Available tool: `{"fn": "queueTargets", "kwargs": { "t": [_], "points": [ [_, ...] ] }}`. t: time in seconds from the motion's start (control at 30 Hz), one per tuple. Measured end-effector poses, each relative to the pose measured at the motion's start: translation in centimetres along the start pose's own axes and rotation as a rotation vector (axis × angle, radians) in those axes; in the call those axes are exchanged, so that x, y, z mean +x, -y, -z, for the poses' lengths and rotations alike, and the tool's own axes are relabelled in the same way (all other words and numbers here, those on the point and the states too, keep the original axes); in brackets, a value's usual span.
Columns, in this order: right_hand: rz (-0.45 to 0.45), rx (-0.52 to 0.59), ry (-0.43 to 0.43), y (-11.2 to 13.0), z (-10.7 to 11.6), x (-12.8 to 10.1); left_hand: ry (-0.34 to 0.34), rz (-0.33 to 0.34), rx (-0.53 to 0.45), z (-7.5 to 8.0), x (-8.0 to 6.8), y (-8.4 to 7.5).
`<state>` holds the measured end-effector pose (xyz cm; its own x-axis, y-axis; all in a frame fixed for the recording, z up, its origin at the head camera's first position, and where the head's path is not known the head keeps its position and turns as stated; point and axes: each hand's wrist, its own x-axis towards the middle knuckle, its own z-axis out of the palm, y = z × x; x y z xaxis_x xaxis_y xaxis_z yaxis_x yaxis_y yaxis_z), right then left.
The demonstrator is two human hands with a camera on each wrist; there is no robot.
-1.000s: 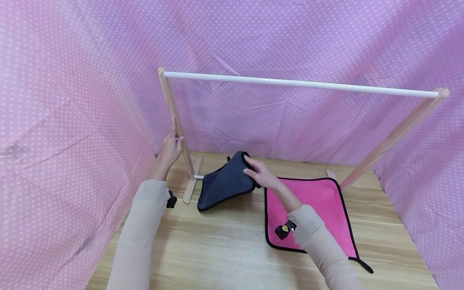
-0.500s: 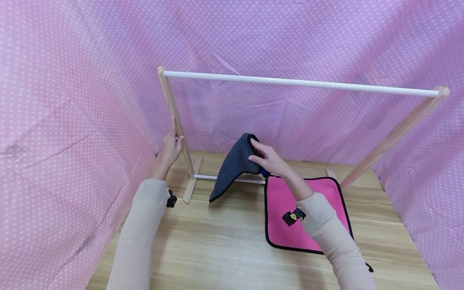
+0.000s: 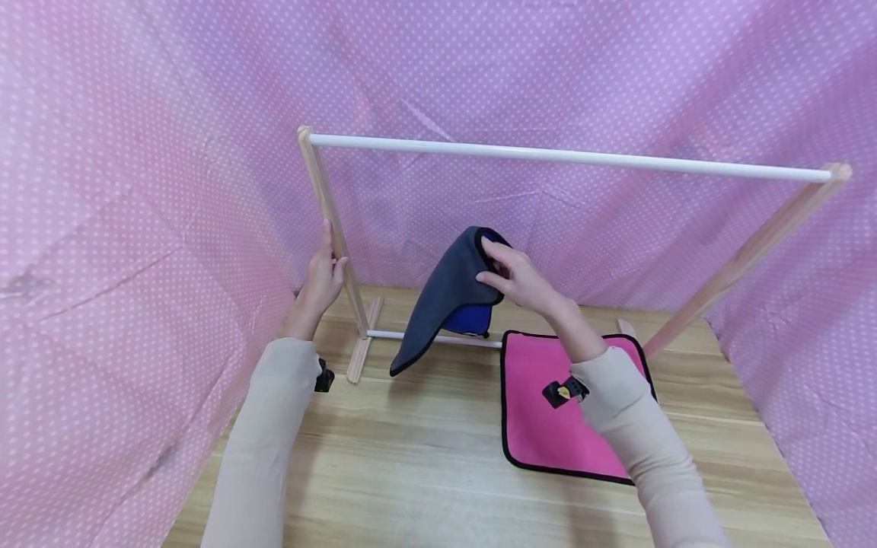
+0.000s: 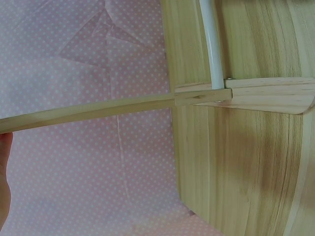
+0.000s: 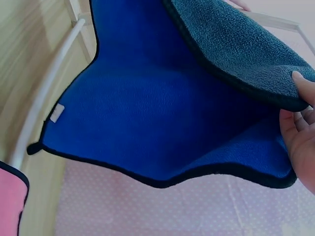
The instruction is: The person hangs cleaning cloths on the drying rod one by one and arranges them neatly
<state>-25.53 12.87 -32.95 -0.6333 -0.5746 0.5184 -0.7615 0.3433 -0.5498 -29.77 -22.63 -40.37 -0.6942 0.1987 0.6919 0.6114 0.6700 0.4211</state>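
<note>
Wooden worktop runs out in front of me, walled in by pink dotted cloth, and the rack stands near its far edge.

Nearest to me, on the worktop this side of the rack's low rail, the pink towel lies flat and untouched, partly under my right sleeve. That one is yet to be picked up.

Further out, my right hand pinches the dark towel by its black-trimmed edge, thumb on one side and fingers on the other. It is clear of the worktop, held up in front of the rack, well below the top bar and above the low rail. One corner droops down toward the rack's left foot. The right wrist view shows its blue inner face sagging open beneath the grey outer layer, so it hangs loosely folded, not spread.

At the rack's left post, my left hand grips the wood about midway up, fingers wrapped round it, steadying the frame.

Beyond both hands, the top bar is bare from end to end. I judge the work barely begun: one towel lifted but not over the bar, the other waiting on the worktop.
</note>
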Motion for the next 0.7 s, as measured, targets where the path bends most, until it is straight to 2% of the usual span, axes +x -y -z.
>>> {"fn": "queueTargets", "kwargs": {
  "t": [0.27,0.5,0.7],
  "points": [
    [0.148,-0.074,-0.079,0.3,1.0,1.4,-0.013,-0.001,-0.011,-0.1,0.1,0.0],
    [0.214,-0.129,-0.132,0.9,1.8,2.7,-0.03,-0.005,-0.028,0.0,0.2,0.0],
    [0.24,-0.16,-0.169,1.2,2.5,3.4,-0.005,0.063,-0.034,0.0,0.1,-0.2]
  ]
}}
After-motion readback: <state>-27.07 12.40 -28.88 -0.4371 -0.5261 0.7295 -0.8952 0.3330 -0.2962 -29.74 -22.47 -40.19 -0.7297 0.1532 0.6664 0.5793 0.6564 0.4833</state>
